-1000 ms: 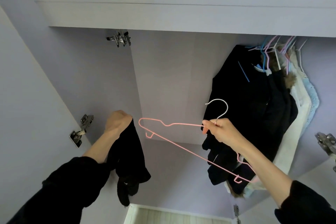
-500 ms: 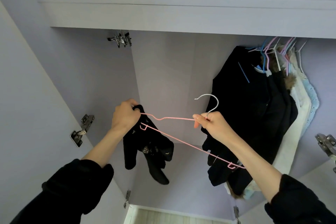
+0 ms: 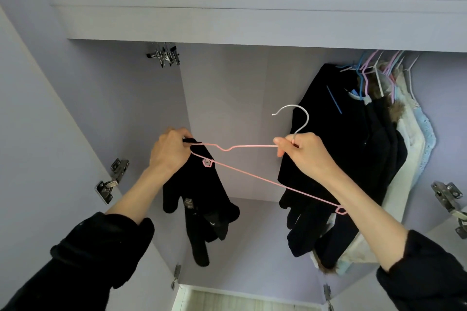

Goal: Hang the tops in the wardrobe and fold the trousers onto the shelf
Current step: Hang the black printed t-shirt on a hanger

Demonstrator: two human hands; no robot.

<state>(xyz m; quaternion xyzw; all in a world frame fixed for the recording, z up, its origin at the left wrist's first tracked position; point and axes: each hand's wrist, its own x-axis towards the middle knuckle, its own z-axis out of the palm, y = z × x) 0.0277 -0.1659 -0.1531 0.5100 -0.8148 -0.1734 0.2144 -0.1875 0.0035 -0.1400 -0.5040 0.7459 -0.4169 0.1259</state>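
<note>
A pink wire hanger point(image 3: 249, 146) with a white hook is held up inside the open wardrobe. My right hand point(image 3: 304, 154) pinches it at the neck, just under the hook. My left hand point(image 3: 169, 151) grips a black top point(image 3: 202, 199) against the hanger's left end. The top hangs down bunched from that end, a sleeve dangling lowest. The hanger's right end sits lower, in front of the hung clothes.
Several dark and pale garments point(image 3: 353, 149) hang on coloured hangers at the wardrobe's right. A white shelf point(image 3: 252, 20) runs across the top. Metal clips point(image 3: 164, 54) hang at the upper left. Door hinges point(image 3: 111, 182) stick out on both sides.
My left hand has brought the black top up from the lower left to the hanger's left end. My right hand has moved the hanger slightly left.
</note>
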